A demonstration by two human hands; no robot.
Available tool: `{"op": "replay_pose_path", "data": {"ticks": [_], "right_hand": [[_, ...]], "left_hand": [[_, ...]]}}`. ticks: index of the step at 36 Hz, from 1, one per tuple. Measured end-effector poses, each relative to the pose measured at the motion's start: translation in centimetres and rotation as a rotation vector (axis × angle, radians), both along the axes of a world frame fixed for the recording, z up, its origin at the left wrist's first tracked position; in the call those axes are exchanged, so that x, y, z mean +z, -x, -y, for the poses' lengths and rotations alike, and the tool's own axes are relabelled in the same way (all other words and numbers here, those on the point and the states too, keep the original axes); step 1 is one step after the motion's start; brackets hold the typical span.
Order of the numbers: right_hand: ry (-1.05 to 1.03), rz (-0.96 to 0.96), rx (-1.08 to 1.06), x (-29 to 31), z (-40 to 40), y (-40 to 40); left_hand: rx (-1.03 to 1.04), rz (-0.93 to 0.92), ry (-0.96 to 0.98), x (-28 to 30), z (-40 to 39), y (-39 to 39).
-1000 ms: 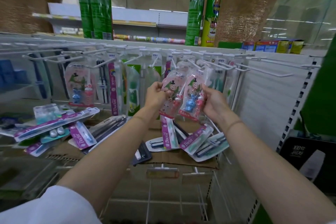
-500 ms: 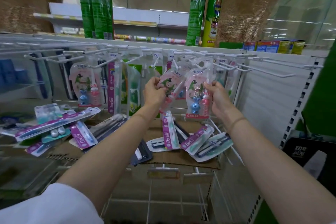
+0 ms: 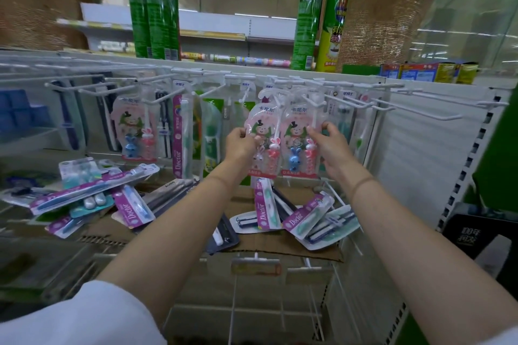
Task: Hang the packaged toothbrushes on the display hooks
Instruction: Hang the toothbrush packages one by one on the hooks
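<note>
Left hand: the left hand (image 3: 241, 143) pinches the left edge of a pink rabbit pack (image 3: 262, 137), thumb on its front, fingers curled behind.
Right hand: the right hand (image 3: 330, 145) grips the right edge of a second rabbit pack (image 3: 298, 140), fingers curled round its side.
Held packs: two, side by side and touching, upright, raised to the centre of the hook rail (image 3: 252, 77); whether their top holes are on a hook cannot be told.
Hung pack: one more rabbit pack (image 3: 136, 129) hangs well to the left.
Hooks: white hooks jut toward the viewer all along the rail; those at far right (image 3: 426, 112) are bare, with open wall panel (image 3: 420, 148) behind.
Other hung stock: a purple Doctor pack (image 3: 179, 134) and green packs (image 3: 210, 131) hang between the left rabbit pack and the hands.
Loose packs: a pile (image 3: 92, 193) lies on the left of the cardboard (image 3: 280, 246), another pile (image 3: 302, 218) below the hands; four purple Doctor packs read clearly among them.
Edges: the cardboard's near edge overhangs a wire shelf (image 3: 252, 314); the right upright (image 3: 471, 159) closes the bay.
Top shelf: five tall green cans (image 3: 152, 8) stand above, three left, two right.
</note>
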State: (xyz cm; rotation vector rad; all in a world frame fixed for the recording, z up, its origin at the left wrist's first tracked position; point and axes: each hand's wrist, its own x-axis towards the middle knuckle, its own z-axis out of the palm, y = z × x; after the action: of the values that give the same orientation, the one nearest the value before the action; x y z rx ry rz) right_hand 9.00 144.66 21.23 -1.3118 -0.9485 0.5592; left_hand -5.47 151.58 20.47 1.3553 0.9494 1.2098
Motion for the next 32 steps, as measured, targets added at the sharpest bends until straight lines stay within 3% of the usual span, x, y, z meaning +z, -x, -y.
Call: {"op": "replay_pose_path", "data": {"ticks": [5, 17, 32], "right_hand": [[0.083, 0.063, -0.071, -0.1, -0.9, -0.5], [0.043, 0.236, -0.304, -0.2, -2.9, -1.6], [0.038, 0.136, -0.084, -0.2, -1.8, -1.9]], "left_hand": [[-0.013, -0.012, 0.025, -0.3, -0.5, -0.2], [0.014, -0.019, -0.018, -0.3, -2.1, -0.4], [-0.084, 0.061, -0.078, -0.8, -1.7, -0.7]]}}
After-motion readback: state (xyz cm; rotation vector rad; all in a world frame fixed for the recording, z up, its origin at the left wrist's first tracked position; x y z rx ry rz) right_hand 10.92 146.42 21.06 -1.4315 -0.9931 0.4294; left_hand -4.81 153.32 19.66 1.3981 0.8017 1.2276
